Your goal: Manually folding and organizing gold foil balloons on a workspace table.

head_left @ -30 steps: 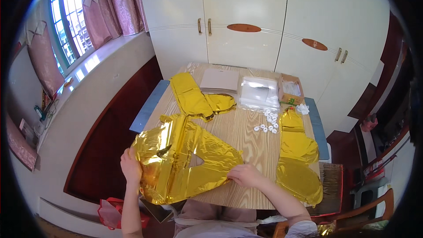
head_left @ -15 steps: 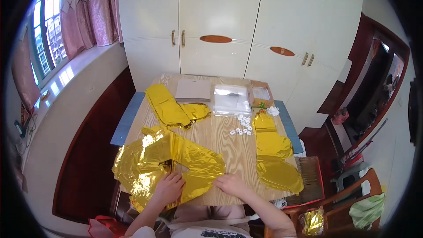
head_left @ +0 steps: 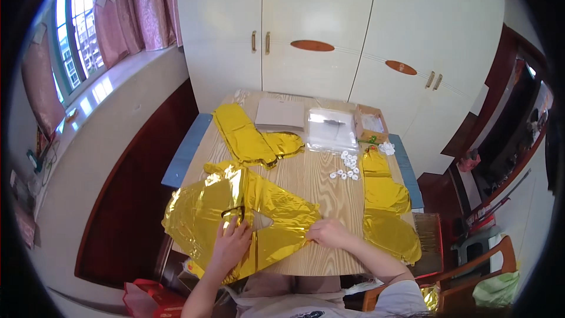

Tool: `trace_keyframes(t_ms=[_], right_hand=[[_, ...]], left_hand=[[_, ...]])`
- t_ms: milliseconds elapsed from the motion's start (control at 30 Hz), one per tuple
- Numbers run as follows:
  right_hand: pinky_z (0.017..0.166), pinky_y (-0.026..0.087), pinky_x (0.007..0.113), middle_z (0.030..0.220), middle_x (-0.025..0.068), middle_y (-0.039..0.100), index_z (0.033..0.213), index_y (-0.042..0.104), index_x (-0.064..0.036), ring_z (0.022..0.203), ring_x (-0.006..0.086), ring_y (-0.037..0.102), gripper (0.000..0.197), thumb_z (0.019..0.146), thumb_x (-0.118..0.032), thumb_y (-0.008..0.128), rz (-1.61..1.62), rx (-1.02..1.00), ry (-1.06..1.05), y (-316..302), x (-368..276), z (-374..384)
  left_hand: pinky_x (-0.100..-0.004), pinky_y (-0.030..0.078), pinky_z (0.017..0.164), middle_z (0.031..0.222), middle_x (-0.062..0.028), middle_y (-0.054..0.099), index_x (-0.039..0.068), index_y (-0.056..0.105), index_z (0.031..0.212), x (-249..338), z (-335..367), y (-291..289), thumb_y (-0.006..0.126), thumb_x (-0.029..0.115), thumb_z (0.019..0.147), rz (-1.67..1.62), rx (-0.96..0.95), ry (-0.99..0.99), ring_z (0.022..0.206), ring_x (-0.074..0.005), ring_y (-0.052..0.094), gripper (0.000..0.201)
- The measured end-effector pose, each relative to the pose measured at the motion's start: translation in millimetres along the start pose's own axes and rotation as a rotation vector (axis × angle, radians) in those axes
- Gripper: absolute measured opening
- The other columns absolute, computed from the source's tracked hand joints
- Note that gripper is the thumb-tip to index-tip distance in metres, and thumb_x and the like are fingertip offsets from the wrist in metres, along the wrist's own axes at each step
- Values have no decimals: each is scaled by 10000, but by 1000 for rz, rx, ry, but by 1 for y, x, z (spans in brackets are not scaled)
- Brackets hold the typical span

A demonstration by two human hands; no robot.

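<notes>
My right hand (head_left: 328, 234) has its fingertips together, clamped on the right corner of a large gold foil piece (head_left: 206, 215). My left hand (head_left: 233, 242) lies on the same foil near its middle, fingers pointing away from me, just beside a dark curved mark (head_left: 233, 212); the view is too coarse for me to tell whether those fingers pinch the foil or only rest on it. The crinkled foil lies at the near left of the wooden table (head_left: 332, 209), hanging over the near edge, with an opening right of my left hand. A folded gold foil (head_left: 240, 135) lies beyond it at the far left, and a long gold foil (head_left: 385, 200) runs down the right side. White rings (head_left: 348, 166) sit between them, near the clear plastic sleeves (head_left: 331, 131) and a cardboard box (head_left: 372, 125).
</notes>
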State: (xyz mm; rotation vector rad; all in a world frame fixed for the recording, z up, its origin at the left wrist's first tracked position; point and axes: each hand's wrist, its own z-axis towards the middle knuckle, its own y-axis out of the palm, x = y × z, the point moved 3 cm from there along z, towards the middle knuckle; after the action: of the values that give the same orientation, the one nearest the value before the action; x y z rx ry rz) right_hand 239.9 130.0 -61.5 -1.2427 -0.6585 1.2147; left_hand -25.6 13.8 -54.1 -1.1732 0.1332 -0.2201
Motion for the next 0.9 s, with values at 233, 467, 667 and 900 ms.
trace_keyframes(t_ms=[233, 467, 667, 900], right_hand=[[614, 496, 332, 733, 24, 625, 762, 666, -124, 724, 216, 623, 41, 729, -101, 661, 188, 83, 15, -4, 10, 8], [668, 492, 344, 762, 39, 615, 809, 654, -107, 764, 223, 617, 69, 750, -143, 651, 243, 78, 77, 6, 18, 4], [729, 482, 372, 833, 77, 616, 934, 617, -83, 830, 266, 606, 257, 735, -217, 708, 272, 189, 93, 0, 13, 2], [649, 479, 416, 764, 99, 575, 781, 572, -91, 730, 283, 593, 134, 783, -206, 641, 383, -65, 94, -48, -51, -53]], left_hand=[[-360, 482, 835, 1017, -123, 627, 45, 621, 980, 67, 33, -6, 673, 197, 769, -514, -124, -90, 977, -294, 588, 265], [-374, 488, 738, 838, -97, 623, 55, 639, 872, 95, 48, 41, 692, 189, 738, -541, -19, -124, 810, -281, 586, 197], [-380, 483, 686, 722, -86, 588, 57, 633, 782, 98, 52, 51, 683, 147, 732, -503, 51, -153, 750, -273, 581, 115], [-390, 473, 647, 716, -102, 572, 49, 586, 743, 86, 52, 51, 639, 76, 714, -673, 46, -256, 720, -292, 567, 66]])
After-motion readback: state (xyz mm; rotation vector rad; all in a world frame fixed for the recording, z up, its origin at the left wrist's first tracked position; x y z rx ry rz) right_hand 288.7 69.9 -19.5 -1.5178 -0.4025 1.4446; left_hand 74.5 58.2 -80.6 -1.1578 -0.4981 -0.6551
